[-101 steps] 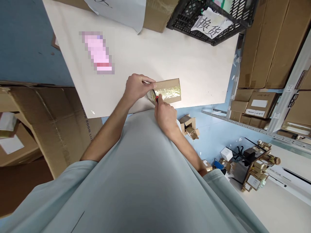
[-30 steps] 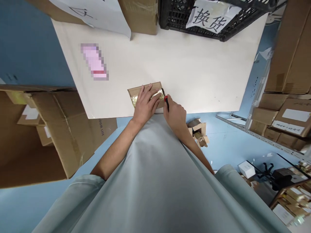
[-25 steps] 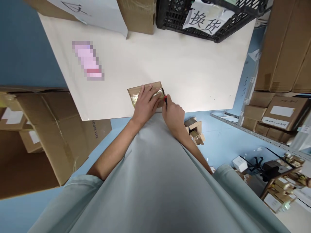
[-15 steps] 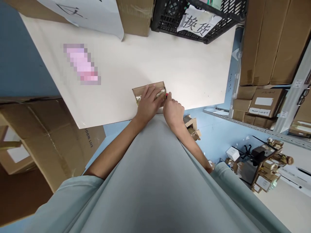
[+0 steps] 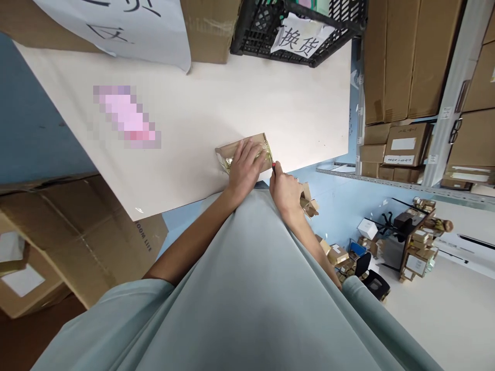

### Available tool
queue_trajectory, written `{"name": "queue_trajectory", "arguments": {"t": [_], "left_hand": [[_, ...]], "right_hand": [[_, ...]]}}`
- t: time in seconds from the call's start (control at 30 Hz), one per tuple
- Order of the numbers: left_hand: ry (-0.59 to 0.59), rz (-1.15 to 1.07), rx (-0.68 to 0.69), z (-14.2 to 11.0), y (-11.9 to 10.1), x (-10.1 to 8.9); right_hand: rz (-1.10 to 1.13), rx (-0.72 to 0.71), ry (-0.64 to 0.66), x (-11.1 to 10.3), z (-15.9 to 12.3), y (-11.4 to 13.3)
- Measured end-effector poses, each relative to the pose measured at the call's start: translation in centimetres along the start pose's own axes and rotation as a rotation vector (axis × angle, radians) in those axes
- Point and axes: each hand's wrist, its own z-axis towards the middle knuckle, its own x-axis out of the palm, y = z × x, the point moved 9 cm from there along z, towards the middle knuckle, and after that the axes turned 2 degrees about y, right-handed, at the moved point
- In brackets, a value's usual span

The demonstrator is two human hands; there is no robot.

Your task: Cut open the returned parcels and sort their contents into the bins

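A small cardboard box [image 5: 257, 140] with shiny clear tape along it lies at the table's near edge. Across its top, my left hand [image 5: 244, 172] rests with fingers stretched out, pressing on it; the thumb is hidden. At the box's right end, my right hand [image 5: 285, 193] is closed around a small box cutter [image 5: 274, 167], of which only a red and black part shows. The cutter's tip is close to the box's right edge, and whether the blade touches the cardboard is too small to tell.
On the white table [image 5: 185, 113] lies a pink item [image 5: 126, 116], blurred out. A black plastic crate [image 5: 263, 51] with a paper sign and a carton [image 5: 211, 31] stand at the back. Left is a large open carton [image 5: 88, 232]; shelves with boxes [image 5: 402, 144] are at right.
The view has shifted a little. My right hand and the cutter have come away slightly from the box's right end toward me. My left hand stays on the box.
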Motion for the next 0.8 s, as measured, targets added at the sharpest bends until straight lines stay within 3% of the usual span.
{"name": "queue_trajectory", "arguments": {"t": [0.17, 0.33, 0.47, 0.67, 0.8], "left_hand": [[0.003, 0.003, 0.003, 0.0, -0.2, 0.1], [0.017, 0.013, -0.003, 0.1, -0.3, 0.1], [0.011, -0.005, -0.006, 0.0, -0.3, 0.2], [0.004, -0.001, -0.006, -0.1, -0.5, 0.4], [0.023, 0.068, 0.021, 0.0, -0.5, 0.5]], "right_hand": [[0.045, -0.029, -0.057, -1.0, -0.2, 0.2], [0.068, -0.063, -0.103, -1.7, 2.1, 1.3], [0.043, -0.035, -0.095, -1.2, 2.9, 1.3], [0.02, 0.035, -0.071, -0.4, 0.7, 0.2], [0.012, 0.077, -0.02, 1.4, -0.1, -1.1]]}}
